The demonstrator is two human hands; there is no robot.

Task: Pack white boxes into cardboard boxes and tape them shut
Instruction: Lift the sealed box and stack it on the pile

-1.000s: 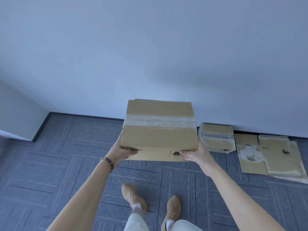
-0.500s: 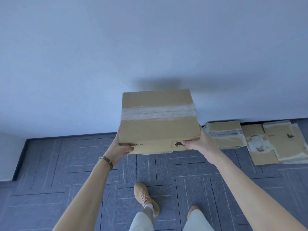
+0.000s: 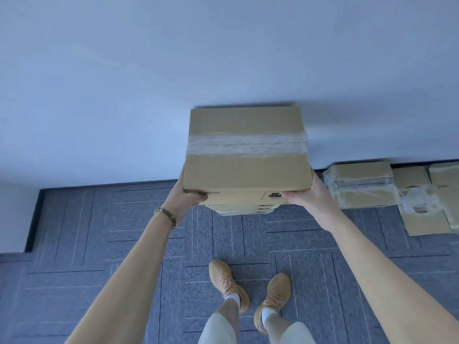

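A taped box (image 3: 246, 155) is held in the air between both hands, above the carpet (image 3: 124, 232) near the wall. The left hand (image 3: 185, 197) grips its lower left edge, the right hand (image 3: 306, 194) its lower right edge, thumbs curled on the near face.

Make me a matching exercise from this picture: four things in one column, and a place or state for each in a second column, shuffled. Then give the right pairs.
Things:
1. taped cardboard box
2. second taped box
3. bracelet
4. flattened cardboard

Places or states:
A. on the left wrist
B. lying flat on the carpet at far right
C. held up between the left hand and right hand
D. standing on the floor by the wall

Pairs: 1-C, 2-D, 3-A, 4-B
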